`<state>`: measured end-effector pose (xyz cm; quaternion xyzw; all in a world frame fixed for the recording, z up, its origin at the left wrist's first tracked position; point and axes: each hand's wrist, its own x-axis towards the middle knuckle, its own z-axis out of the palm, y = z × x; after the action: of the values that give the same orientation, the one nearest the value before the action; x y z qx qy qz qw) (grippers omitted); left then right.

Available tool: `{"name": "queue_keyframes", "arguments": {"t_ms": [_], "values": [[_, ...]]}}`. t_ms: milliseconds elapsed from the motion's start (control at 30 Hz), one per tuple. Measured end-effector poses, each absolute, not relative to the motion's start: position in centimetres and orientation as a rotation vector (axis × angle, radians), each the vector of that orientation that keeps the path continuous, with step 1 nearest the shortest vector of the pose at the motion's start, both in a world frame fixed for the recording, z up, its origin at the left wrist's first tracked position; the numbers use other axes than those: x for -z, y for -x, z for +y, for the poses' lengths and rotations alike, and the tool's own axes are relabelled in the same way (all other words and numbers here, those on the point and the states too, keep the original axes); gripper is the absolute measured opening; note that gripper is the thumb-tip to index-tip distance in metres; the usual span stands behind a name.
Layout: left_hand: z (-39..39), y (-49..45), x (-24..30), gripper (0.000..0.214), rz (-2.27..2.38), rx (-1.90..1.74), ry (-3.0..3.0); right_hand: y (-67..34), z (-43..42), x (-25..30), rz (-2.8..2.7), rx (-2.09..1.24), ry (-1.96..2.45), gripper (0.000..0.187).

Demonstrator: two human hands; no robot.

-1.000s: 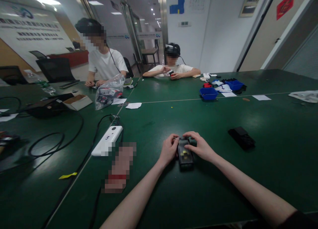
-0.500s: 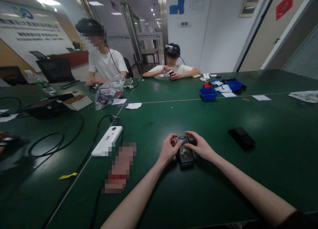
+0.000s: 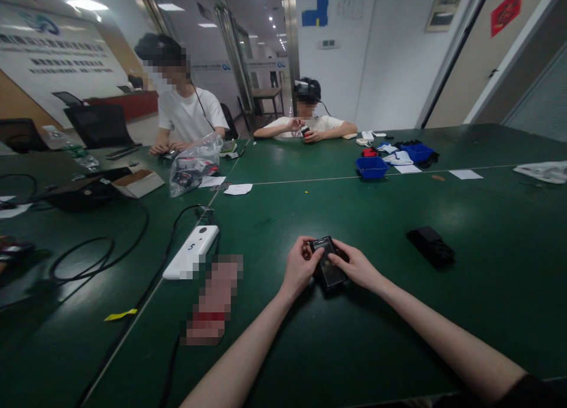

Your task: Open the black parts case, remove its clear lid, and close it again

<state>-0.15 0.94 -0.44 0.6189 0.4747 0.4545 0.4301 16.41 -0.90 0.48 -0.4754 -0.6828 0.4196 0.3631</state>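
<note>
A small black rectangular case (image 3: 331,273) with a glossy, see-through-looking top is at the middle of the green table (image 3: 381,337), its far end turned a little left. My left hand (image 3: 303,263) grips its left side, with the thumb on the top face. From the right, my right hand (image 3: 355,263) closes on it too, thumb also resting on the top. The fingers under and behind the case are hidden. Whether its near end touches the table I cannot tell.
A folded black item (image 3: 430,246) lies to the right. On my left are a white power bank (image 3: 191,253), a blurred-out pinkish item (image 3: 215,299) and loose black cables (image 3: 100,266). Blue trays (image 3: 372,167) stand farther off. Two people sit across the table, their hands on small things.
The case has turned slightly, its far end shifting left and rising a little, and the yellowish reflection on its top has faded. Both hands keep their hold, the right one shifting slightly.
</note>
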Motion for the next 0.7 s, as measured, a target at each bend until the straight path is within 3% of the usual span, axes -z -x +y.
{"name": "queue_keyframes", "arguments": {"t_ms": [267, 433, 533, 700], "values": [[0.9, 0.0, 0.3, 0.028, 1.142, -1.143, -1.573, -15.7, -1.4, -0.1, -1.562, -1.193, 1.218, 0.042], [0.5, -0.3, 0.0, 0.036, 1.051, -1.07, -1.45, -15.8, -1.0, 0.1, -1.553, -1.092, 1.279, 0.041], [0.3, -0.5, -0.1, 0.045, 0.983, -1.039, -1.34, -17.5, 0.2, -0.7, -1.61, -0.812, 1.357, 0.041], [0.4, -0.5, 0.0, 0.039, 0.984, -1.021, -1.323, -23.1, 2.9, -3.1, -1.748, 0.006, 1.691, 0.042]]}}
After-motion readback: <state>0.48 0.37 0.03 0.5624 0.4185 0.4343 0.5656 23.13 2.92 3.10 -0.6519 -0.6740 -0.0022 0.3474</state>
